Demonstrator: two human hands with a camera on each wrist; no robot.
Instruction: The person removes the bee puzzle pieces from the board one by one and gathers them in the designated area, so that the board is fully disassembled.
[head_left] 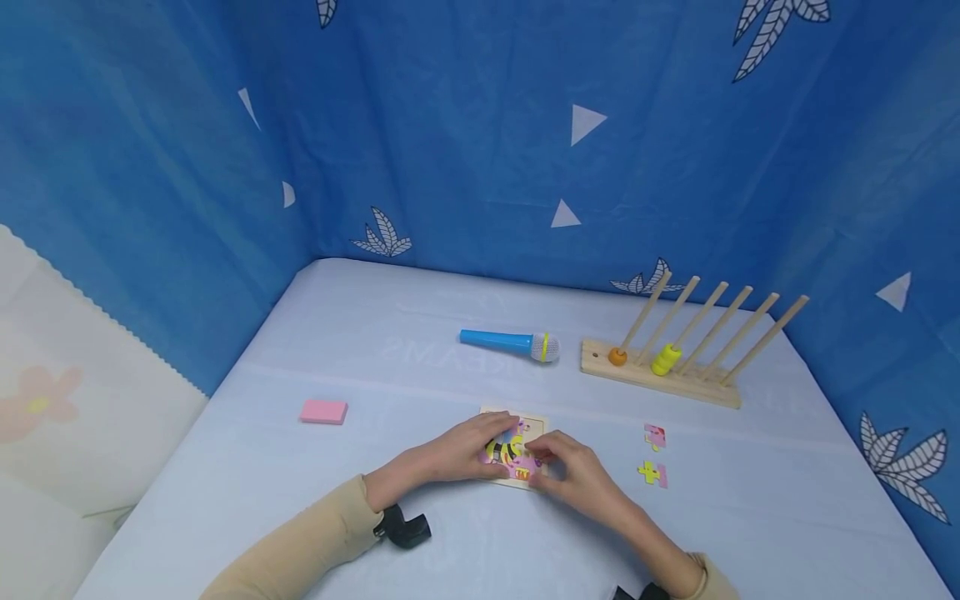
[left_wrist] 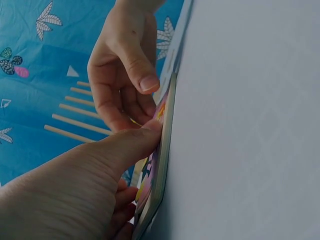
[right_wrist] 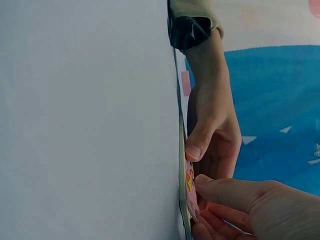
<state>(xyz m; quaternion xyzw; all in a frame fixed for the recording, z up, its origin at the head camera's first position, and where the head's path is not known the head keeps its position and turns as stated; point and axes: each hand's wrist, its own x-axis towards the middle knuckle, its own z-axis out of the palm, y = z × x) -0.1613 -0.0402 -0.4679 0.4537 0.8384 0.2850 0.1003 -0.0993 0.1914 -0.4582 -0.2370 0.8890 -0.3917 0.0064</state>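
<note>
A small wooden jigsaw board (head_left: pixel 514 483) with a pink, yellow and black picture lies flat on the table. Bare wood shows in its upper right part. My left hand (head_left: pixel 468 447) holds the board's left side, thumb along the near edge and fingers across the far part. At the right side, my right hand (head_left: pixel 581 479) pinches a pink puzzle piece (right_wrist: pixel 192 200) between thumb and fingers, right at the board's surface. Its other fingers are curled beneath. Two loose puzzle pieces, one pink (head_left: pixel 655 436) and one yellow (head_left: pixel 651 473), lie right of the right hand.
Behind the board lies a blue toy microphone (head_left: pixel 498 341). A wooden peg rack (head_left: pixel 660 379) with orange and yellow beads stands at the back right. On the left is a pink block (head_left: pixel 324 412). A blue curtain (head_left: pixel 480 150) hangs behind the table.
</note>
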